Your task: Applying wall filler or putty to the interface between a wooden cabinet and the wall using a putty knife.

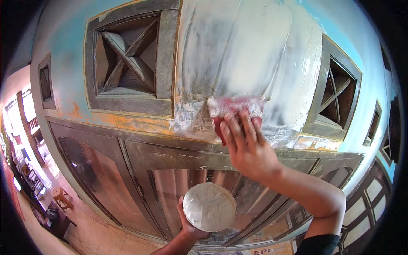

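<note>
The right hand (246, 146) presses a red scraper (236, 109) flat against the white-puttied wall (246, 51) between two vents. The left hand (189, 227) cups a round putty bowl (209, 207) from beneath.

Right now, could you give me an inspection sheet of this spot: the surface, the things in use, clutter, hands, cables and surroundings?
Surface: wall painted light blue, with a wide patch of white filler smeared between two wooden vent frames.
Job's things: red scraper coated in white, pressed flat to the wall; round bowl holding whitish paste.
Clutter: nothing seen.
Hands: right hand has its grip on the scraper; left hand holds the bowl from below.
Cables: nothing seen.
Surroundings: wooden window frames with cross braces, glass panes below, a small stool on the tiled floor far left.
</note>
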`<move>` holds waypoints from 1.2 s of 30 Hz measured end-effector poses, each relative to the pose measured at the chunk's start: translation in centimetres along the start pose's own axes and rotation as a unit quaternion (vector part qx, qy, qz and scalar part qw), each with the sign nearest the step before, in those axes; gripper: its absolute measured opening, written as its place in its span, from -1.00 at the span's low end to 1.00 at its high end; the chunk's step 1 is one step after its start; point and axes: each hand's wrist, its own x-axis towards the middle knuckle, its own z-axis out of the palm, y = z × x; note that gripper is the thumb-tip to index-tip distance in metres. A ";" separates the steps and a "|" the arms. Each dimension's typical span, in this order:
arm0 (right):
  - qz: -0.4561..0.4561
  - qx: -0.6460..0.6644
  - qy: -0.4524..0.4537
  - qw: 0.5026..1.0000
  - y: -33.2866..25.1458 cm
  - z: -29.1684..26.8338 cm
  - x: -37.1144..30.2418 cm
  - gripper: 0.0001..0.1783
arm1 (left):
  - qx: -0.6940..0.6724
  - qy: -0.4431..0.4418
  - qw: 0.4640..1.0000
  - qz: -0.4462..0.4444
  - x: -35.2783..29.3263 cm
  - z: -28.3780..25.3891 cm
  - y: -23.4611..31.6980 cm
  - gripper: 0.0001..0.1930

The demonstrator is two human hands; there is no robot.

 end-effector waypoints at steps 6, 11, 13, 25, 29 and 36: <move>0.076 0.117 0.042 0.989 5.2 -3.6 3.5 -0.49 | -0.042 -0.053 0.998 -0.008 0.0 0.8 -0.1 -0.03; 0.130 0.029 0.178 0.975 21.5 -2.1 9.4 -0.57 | -0.354 -0.191 0.911 -0.089 1.0 -1.2 -1.6 0.00; 0.116 0.023 0.194 0.974 23.3 -0.9 9.4 -0.63 | -0.142 -0.085 0.986 -0.026 0.5 1.9 -1.4 0.00; 0.027 -0.028 -0.002 0.999 2.6 0.1 -2.7 -0.38 | -0.025 0.006 1.000 -0.009 1.0 1.4 -2.5 -0.01; -0.014 0.057 0.010 0.998 2.3 -1.5 -3.7 -0.45 | 0.014 -0.036 0.999 0.015 1.2 1.8 -3.4 -0.01; 0.110 0.058 0.153 0.980 17.3 -3.7 5.5 -0.55 | 0.028 0.024 0.999 0.035 1.8 2.8 -5.0 -0.03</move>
